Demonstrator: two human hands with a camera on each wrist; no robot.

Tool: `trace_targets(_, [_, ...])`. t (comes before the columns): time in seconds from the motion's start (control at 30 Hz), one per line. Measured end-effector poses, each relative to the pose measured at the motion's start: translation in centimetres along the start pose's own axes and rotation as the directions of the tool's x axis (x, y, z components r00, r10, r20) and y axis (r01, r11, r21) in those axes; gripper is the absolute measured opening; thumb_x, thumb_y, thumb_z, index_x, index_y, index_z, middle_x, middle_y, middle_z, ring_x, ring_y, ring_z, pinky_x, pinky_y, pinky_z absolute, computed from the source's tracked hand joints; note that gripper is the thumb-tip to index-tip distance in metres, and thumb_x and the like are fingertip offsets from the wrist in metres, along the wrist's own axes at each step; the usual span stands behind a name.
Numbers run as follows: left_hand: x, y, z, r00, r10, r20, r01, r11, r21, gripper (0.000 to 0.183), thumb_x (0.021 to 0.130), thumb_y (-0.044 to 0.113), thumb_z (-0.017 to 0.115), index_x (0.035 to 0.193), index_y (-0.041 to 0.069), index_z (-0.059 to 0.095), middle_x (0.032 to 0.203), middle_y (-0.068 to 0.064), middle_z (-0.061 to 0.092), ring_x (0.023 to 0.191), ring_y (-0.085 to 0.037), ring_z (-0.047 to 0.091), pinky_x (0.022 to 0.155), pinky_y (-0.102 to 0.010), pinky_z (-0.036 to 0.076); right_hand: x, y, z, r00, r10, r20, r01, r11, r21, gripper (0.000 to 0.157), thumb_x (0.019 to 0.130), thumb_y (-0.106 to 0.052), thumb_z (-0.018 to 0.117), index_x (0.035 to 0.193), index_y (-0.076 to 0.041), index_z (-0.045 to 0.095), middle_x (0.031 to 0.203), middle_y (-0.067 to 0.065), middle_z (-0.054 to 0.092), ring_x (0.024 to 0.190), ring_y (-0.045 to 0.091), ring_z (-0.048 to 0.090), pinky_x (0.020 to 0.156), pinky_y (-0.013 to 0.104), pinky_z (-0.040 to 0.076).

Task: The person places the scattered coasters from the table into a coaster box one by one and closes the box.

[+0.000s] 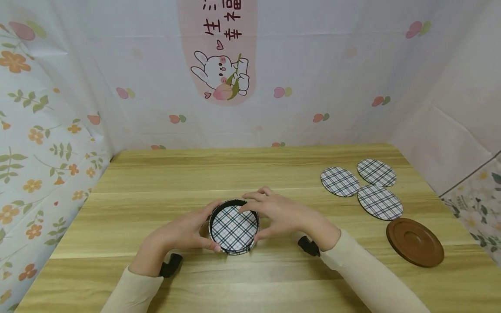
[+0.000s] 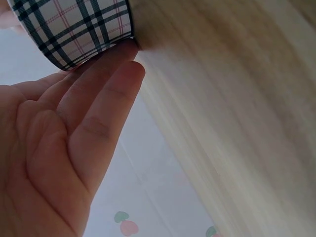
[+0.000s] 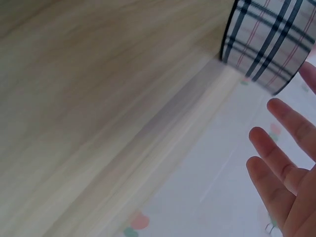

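Note:
A round plaid coaster holder point(image 1: 242, 251) with a dark inner wall stands on the table, and a plaid coaster point(image 1: 233, 230) lies inside it. My left hand point(image 1: 183, 230) grips the holder from the left, thumb at the near rim and fingers along the outer wall. In the left wrist view, those fingers lie against the checked side point(image 2: 91, 24). From the right, my right hand point(image 1: 275, 211) arches over the holder, one finger reaching past the rim above the coaster and the thumb beside the wall. Its other fingers are spread apart from the holder point(image 3: 269, 42) in the right wrist view.
Three plaid coasters point(image 1: 339, 181) lie close together on the table's right side. Nearer than them is a round brown wooden lid or saucer point(image 1: 415, 242). Patterned white cloth point(image 1: 332, 74) hangs behind the wooden table point(image 1: 168, 174).

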State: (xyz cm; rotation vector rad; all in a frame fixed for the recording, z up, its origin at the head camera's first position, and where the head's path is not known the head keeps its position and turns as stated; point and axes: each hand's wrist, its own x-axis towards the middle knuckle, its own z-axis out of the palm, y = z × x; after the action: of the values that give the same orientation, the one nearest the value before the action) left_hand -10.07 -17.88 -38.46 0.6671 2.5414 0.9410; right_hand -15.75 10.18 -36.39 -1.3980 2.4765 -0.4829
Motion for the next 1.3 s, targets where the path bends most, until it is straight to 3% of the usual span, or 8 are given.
trace_targets(0.53, [0.0,-0.2,0.0,1.000,0.011,-0.013,-0.011,1.000,0.023,0.112,0.075,0.049,0.083,0.157,0.005,0.021,0.153,-0.015,0.044,0.139,-0.033,0.044,0.114,-0.055,0.037,-4.1,3.6,-0.7,0.989,0.130,-0.076,-0.128,0.991,0.027,0.062,0.085,-0.035,0.078,0.140,-0.017,0.055,0.156,0.011,0.040,0.141,0.035,0.033,0.109,0.055,0.042])
trace_targets(0.8, [-0.1,-0.4,0.7,1.000,0.016,-0.004,-0.016,1.000,0.009,0.113,0.075,0.053,0.081,0.157,0.006,0.020,0.154,-0.014,0.043,0.139,-0.033,0.045,0.113,-0.055,0.037,-7.1,5.9,-0.7,0.970,0.187,-0.155,-0.186,0.982,0.024,0.056,0.087,-0.031,0.076,0.137,-0.014,0.058,0.153,0.016,0.044,0.139,0.039,0.038,0.106,0.061,0.042])
trace_targets(1.3, [0.0,-0.3,0.2,1.000,0.002,-0.017,-0.002,0.999,0.044,0.114,0.074,0.055,0.081,0.158,0.009,0.020,0.153,-0.013,0.044,0.138,-0.032,0.047,0.113,-0.054,0.038,-10.0,10.0,-2.6,0.933,0.274,-0.234,-0.286,0.958,-0.019,0.053,0.090,-0.028,0.073,0.136,-0.007,0.058,0.149,0.024,0.045,0.138,0.048,0.036,0.109,0.070,0.030])
